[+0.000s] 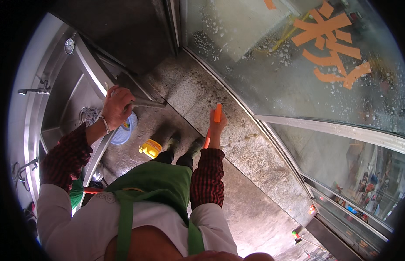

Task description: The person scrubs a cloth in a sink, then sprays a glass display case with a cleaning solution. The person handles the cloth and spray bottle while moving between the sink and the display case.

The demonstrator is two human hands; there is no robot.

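Observation:
My right hand [218, 121] is wrapped around an orange hose [218, 112], whose end points away from me toward the glass. A lower stretch of the hose shows beside my right wrist. My left hand [117, 106], with a ring and a bracelet, is over the front edge of a stainless steel sink [63, 94], fingers curled. A small pale thing shows just past its fingers, and I cannot tell whether the hand holds it. In front and to the right stands a large glass panel [241, 88], spotted with white foam or droplets and bearing orange tape strips [323, 27].
A yellow plastic jug [150, 148] stands near my boots [195, 147]. A blue plastic basket [122, 133] sits under the sink edge. Taps [36, 90] project from the wall at left. A metal track [228, 89] runs along the glass; a broom [297, 235] lies at lower right.

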